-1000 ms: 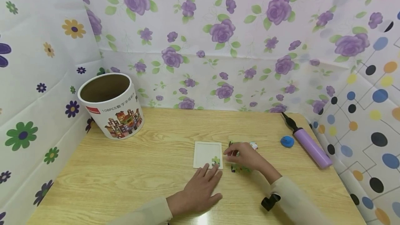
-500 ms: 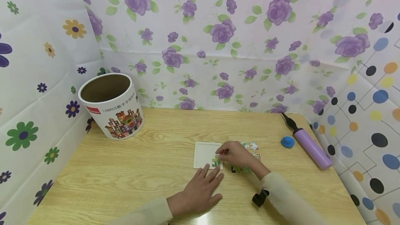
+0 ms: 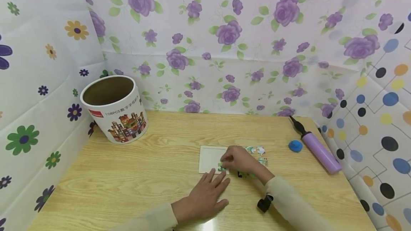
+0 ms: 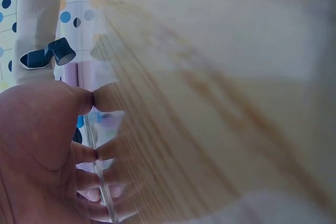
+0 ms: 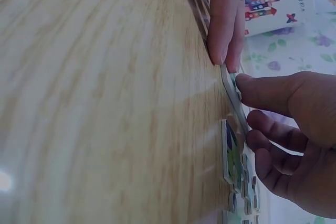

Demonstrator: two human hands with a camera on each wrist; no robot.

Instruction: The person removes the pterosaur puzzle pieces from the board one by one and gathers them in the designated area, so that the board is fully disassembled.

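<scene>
A small white puzzle tray [image 3: 208,158] lies on the wooden table. One green jigsaw piece [image 3: 221,167] sits in its near right corner. My left hand [image 3: 208,196] is palm down with fingers spread, fingertips resting on the tray's near edge. Over the tray's right side, my right hand [image 3: 239,159] pinches a jigsaw piece, mostly hidden by the fingers. In the right wrist view, the thumb [image 5: 262,92] touches a greenish piece at the tray's rim, close to the left fingertips. Loose jigsaw pieces [image 3: 260,150] lie right of the tray, partly covered by my right hand.
A large white printed bucket [image 3: 115,111] stands at the back left. On the right lie a blue lump [image 3: 295,145] and a purple hand pump [image 3: 321,152] with a black nozzle. Patterned cloths surround the table [image 3: 135,174] at the back and sides.
My right hand has moved left from beside the loose pieces to over the tray's right side, uncovering more of those pieces. My left hand has stayed nearly still.
</scene>
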